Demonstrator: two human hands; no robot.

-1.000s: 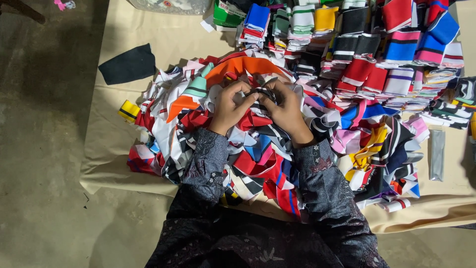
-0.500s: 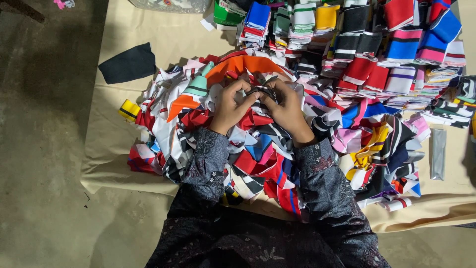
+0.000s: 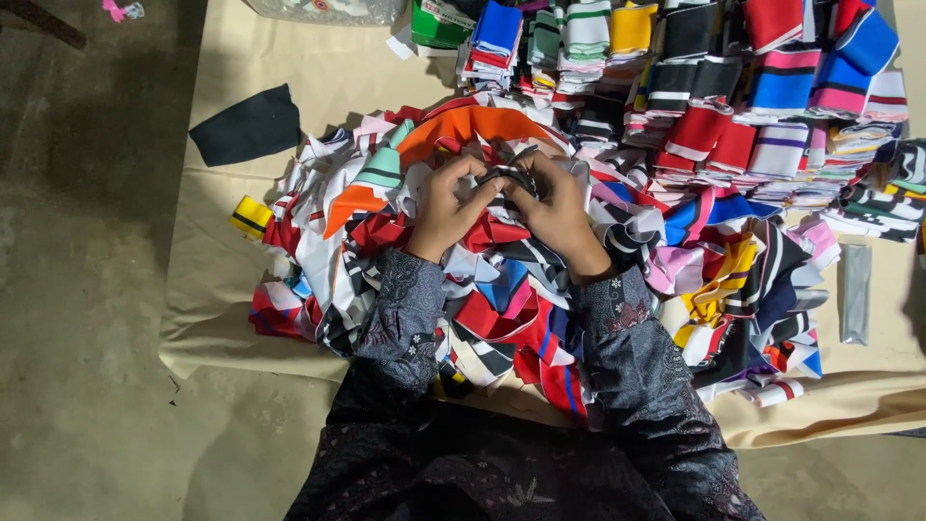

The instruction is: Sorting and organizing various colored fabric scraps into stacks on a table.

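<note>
Both hands, the left hand (image 3: 446, 207) and the right hand (image 3: 557, 214), are pinching with narrow, curled fingers one small black-and-white striped knit fabric strip (image 3: 509, 178). It is sitting above the loose heap of multicoloured striped fabric strips (image 3: 502, 289), too many for counting.

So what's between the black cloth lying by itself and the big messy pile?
In the head view, only bare tan sheet lies between the black cloth and the loose pile.

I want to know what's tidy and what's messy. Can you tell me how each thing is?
Left hand: pinching a small striped piece.
Right hand: pinching the same piece.
Striped piece: held between both hands.
Loose pile: jumbled.
Stacks: folded, in rows.
Black piece: flat, apart.
Cloth: spread out.
</note>
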